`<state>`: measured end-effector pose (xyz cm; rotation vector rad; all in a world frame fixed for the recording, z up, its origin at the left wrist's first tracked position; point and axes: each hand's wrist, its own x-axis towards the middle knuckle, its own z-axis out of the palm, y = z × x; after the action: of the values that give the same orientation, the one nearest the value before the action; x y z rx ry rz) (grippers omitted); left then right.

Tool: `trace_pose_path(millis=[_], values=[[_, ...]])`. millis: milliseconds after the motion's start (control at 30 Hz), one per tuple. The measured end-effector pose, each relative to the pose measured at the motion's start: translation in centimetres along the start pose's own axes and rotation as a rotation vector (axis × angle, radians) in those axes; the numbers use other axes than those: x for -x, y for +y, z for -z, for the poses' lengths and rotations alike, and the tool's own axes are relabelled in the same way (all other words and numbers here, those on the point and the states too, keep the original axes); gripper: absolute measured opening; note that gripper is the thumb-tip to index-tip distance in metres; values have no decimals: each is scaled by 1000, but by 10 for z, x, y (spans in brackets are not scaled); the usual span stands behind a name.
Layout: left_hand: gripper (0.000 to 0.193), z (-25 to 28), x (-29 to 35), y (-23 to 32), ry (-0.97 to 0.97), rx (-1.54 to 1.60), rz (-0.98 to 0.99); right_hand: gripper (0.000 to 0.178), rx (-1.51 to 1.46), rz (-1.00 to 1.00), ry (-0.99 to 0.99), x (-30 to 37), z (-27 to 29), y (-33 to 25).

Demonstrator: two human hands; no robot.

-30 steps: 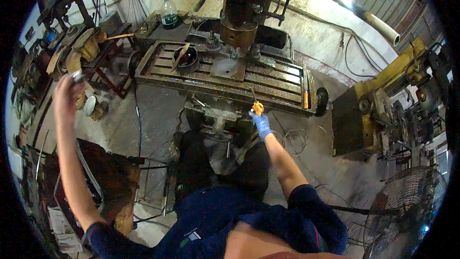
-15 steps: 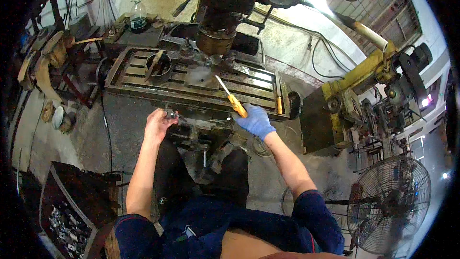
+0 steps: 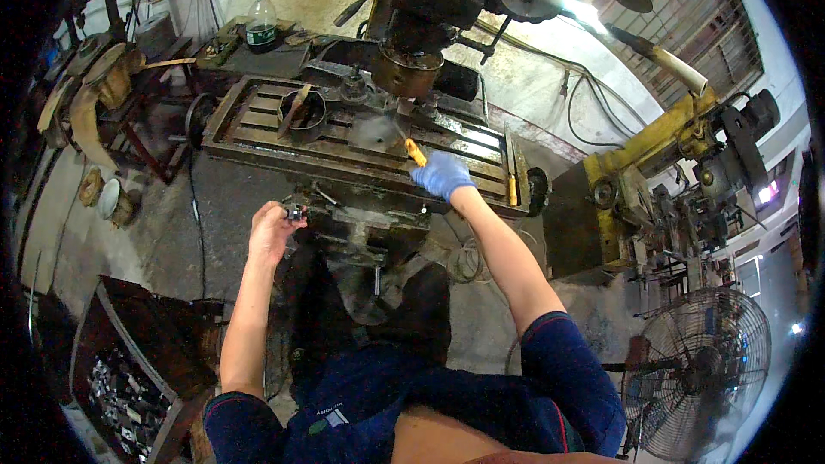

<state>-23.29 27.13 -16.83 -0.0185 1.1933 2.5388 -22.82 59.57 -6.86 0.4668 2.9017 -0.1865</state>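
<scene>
My left hand, bare, is closed around a small dark metal part in front of the machine's near edge. My right hand, in a blue glove, grips a yellow-handled tool with a slim shank, whose exact kind I cannot make out. That hand is over the front right part of the slotted machine table. The shank points up and left, toward the blurred spot below the machine's spindle head; its tip is hard to see.
A dark round pot with a brush in it stands on the table's left side. Another yellow-handled tool lies at its right end. A bin of metal pieces is at lower left, a caged fan at lower right, a plastic bottle at the back.
My right hand has moved forward over the table, taking the yellow-handled tool closer to the spindle. My left hand has drawn slightly back with the metal part. The whole view has shifted slightly.
</scene>
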Motion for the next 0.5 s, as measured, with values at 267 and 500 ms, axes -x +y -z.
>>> trace_pose_path(millis=[267, 500], values=[[6, -41, -22, -42, -69, 42, 148, 50, -284, 236, -309, 115, 6, 21], [11, -78, -20, -59, -122, 47, 246, 54, -135, 287, -219, 144, -11, 40]])
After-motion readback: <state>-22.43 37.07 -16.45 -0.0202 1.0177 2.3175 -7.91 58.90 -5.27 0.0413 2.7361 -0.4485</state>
